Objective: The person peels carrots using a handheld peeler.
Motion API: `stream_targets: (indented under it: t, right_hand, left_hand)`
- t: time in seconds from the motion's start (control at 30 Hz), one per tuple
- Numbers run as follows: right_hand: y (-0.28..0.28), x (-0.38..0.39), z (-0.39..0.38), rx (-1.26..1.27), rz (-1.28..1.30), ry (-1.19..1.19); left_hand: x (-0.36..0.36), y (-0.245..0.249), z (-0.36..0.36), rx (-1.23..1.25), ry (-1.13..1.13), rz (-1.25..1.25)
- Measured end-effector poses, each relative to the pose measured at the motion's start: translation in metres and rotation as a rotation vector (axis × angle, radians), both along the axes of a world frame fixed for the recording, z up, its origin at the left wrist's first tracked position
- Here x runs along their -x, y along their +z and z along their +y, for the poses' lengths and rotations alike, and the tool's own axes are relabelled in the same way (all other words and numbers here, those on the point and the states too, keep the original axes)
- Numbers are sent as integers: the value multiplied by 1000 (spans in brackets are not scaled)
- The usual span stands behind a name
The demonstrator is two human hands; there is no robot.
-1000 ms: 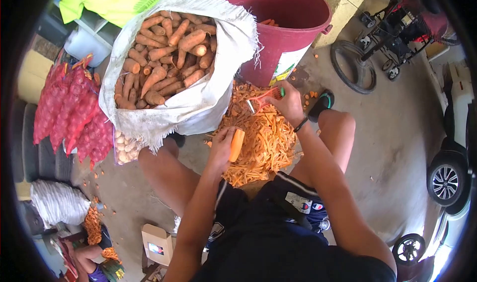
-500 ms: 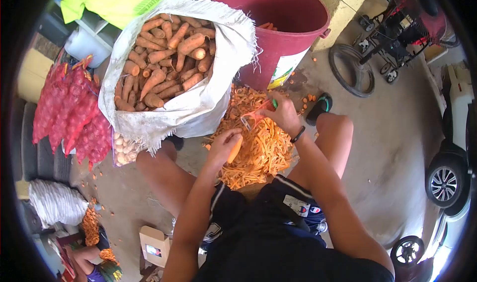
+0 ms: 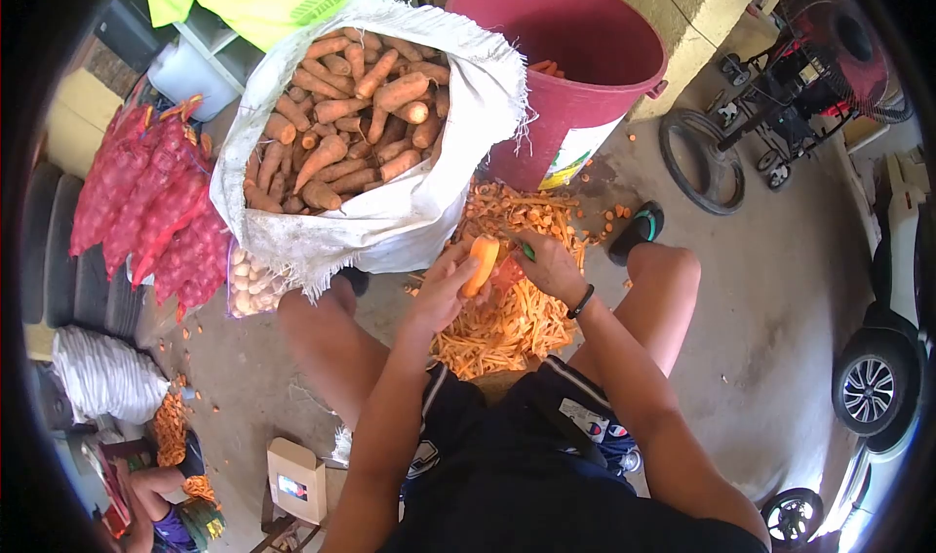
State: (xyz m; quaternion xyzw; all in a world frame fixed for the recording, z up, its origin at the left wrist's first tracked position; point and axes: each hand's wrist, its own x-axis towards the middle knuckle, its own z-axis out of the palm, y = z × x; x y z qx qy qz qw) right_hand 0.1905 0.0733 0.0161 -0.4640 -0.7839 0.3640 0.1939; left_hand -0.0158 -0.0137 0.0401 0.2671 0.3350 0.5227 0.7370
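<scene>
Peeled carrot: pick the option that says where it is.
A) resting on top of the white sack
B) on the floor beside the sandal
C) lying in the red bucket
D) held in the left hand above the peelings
D: the left hand grips the carrot over the pile of peelings, with the right hand and its peeler close beside it.

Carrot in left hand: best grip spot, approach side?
Likely the lower end, from the left, as the left hand does: the carrot stands near upright, its upper length bare, and the right hand with the peeler crowds its right side.
</scene>
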Motion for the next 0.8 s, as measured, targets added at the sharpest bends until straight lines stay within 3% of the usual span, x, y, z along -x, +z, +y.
stream_targets:
  t: [0.2, 0.5, 0.6, 0.7, 0.8]
  right_hand:
    - [26, 13, -24, -116, 134, 0]
    - [44, 22, -34, -108, 129, 106]
    - [19, 22, -27, -125, 84, 108]
    - [-52, 6, 8, 106, -493, 238]
    - [-74, 5, 6, 180, -612, 384]
  left_hand:
    - [0, -13, 4, -30, 133, 489]
    - [-6, -17, 1, -225, 202, 690]
    - [2, -13, -5, -162, 162, 704]
    - [6, -2, -10, -192, 127, 589]
    - [13, 17, 0, -33, -5, 700]
